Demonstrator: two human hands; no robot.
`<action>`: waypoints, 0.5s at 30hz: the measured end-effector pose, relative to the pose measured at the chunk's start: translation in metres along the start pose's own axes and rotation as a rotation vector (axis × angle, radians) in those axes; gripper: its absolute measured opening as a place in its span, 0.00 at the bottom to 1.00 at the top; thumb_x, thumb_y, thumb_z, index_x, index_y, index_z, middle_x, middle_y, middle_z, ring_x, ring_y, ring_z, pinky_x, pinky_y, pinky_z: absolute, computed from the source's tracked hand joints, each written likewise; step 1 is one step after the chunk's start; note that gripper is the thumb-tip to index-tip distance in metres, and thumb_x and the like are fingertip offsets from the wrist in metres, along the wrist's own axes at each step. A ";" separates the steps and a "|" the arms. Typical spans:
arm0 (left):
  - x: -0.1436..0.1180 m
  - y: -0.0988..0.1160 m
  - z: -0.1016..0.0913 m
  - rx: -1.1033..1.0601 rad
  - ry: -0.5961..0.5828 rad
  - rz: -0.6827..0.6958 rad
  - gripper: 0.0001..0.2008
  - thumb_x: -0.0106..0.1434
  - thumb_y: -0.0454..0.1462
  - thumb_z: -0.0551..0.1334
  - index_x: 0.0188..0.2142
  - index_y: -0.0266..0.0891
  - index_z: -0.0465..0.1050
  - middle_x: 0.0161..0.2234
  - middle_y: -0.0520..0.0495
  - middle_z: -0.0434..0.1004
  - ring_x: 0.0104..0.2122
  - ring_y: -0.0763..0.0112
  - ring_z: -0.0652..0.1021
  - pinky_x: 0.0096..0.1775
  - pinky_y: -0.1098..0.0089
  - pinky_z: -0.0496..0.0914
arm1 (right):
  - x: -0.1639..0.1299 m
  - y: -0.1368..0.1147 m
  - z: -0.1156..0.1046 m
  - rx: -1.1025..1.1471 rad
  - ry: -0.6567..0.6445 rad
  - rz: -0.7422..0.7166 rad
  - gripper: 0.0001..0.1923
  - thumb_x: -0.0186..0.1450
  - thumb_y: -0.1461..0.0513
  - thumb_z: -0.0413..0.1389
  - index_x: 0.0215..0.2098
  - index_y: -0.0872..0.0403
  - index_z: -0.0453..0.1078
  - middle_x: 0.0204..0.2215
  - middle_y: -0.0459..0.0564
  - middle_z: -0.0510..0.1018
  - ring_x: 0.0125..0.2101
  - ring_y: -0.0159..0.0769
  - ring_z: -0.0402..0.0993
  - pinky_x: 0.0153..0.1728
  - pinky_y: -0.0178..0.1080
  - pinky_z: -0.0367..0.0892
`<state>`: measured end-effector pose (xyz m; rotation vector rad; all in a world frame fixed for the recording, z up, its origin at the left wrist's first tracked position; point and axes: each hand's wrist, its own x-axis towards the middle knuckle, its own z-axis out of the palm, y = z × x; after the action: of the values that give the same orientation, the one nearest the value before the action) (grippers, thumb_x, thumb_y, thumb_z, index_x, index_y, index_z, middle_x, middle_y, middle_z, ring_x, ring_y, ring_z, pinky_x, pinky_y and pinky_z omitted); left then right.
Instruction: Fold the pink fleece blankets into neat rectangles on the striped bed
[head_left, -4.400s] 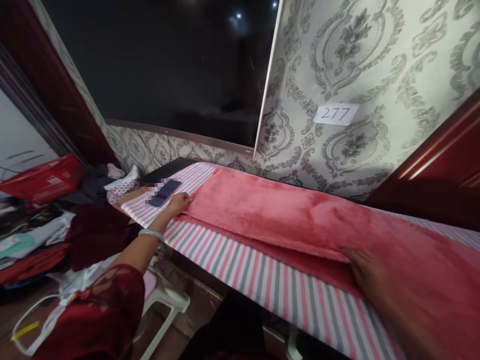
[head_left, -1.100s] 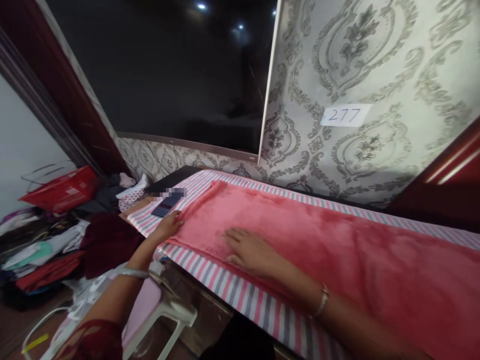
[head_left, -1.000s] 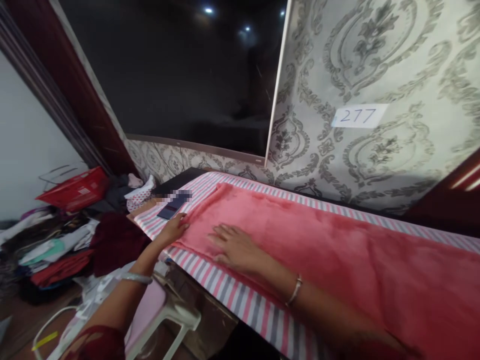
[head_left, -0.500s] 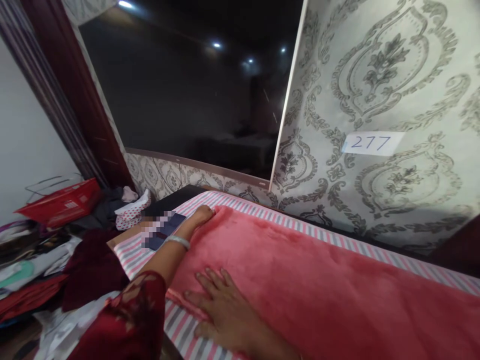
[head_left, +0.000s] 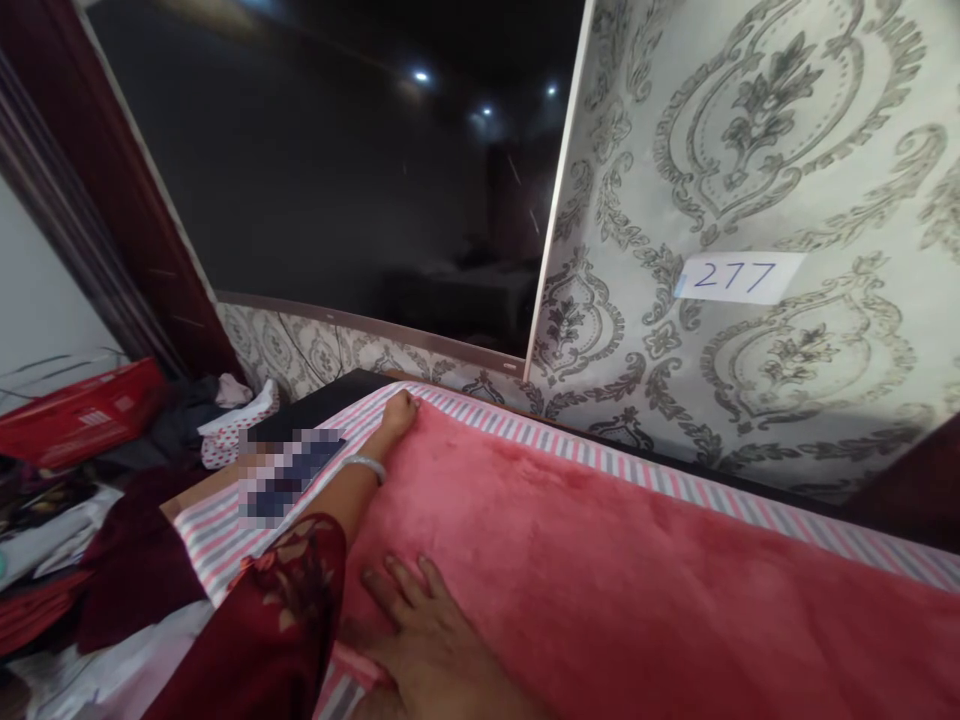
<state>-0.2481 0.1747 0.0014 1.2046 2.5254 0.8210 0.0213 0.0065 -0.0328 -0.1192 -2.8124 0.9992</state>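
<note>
A pink plush blanket (head_left: 600, 560) lies spread over a striped pink, grey and white cloth (head_left: 217, 535). At the blanket's far left corner, my left hand (head_left: 400, 412) is closed on the edge; its fingertips are partly hidden. A bracelet is on that wrist, and the sleeve is dark red with a floral pattern. My right hand (head_left: 431, 640) rests palm down near the blanket's near left edge, its fingers spread. Left of my left forearm, a dark blue item (head_left: 296, 475), partly blurred out, lies on the striped cloth.
Behind stands a large dark screen (head_left: 337, 180) on a patterned wall, beside a paper marked 277 (head_left: 739, 277). To the left are a red basket (head_left: 86, 410) and piles of clothes (head_left: 127, 560). A black surface (head_left: 322, 405) shows past the striped cloth.
My left hand has drawn the blanket's far corner slightly outward, and the blanket's left edge looks straighter. My right hand stays flat on it and sits a little lower in view. The view has shifted slightly.
</note>
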 end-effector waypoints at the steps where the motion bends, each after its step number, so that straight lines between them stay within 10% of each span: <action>1: 0.000 -0.002 0.001 0.011 0.007 0.018 0.17 0.68 0.44 0.61 0.52 0.37 0.71 0.52 0.42 0.74 0.48 0.62 0.77 0.49 0.54 0.74 | 0.000 0.000 0.000 -0.004 0.002 0.001 0.34 0.71 0.41 0.47 0.71 0.36 0.48 0.73 0.46 0.37 0.71 0.47 0.30 0.69 0.57 0.33; 10: -0.008 -0.013 -0.026 0.093 -0.129 0.043 0.21 0.69 0.41 0.59 0.59 0.36 0.66 0.47 0.41 0.78 0.39 0.67 0.80 0.41 0.65 0.75 | 0.006 0.000 0.003 -0.091 -0.030 0.041 0.34 0.71 0.43 0.50 0.71 0.37 0.50 0.73 0.47 0.40 0.71 0.44 0.29 0.69 0.58 0.31; 15: -0.054 -0.055 -0.060 0.180 -0.279 -0.010 0.17 0.65 0.40 0.61 0.50 0.32 0.74 0.34 0.41 0.81 0.29 0.67 0.80 0.32 0.70 0.72 | 0.009 0.006 0.012 -0.134 -0.064 0.062 0.35 0.70 0.45 0.54 0.71 0.37 0.49 0.73 0.46 0.39 0.71 0.45 0.29 0.68 0.58 0.29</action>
<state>-0.2740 0.0822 0.0169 1.2597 2.4104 0.3955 0.0102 0.0052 -0.0446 -0.1945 -2.9500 0.8407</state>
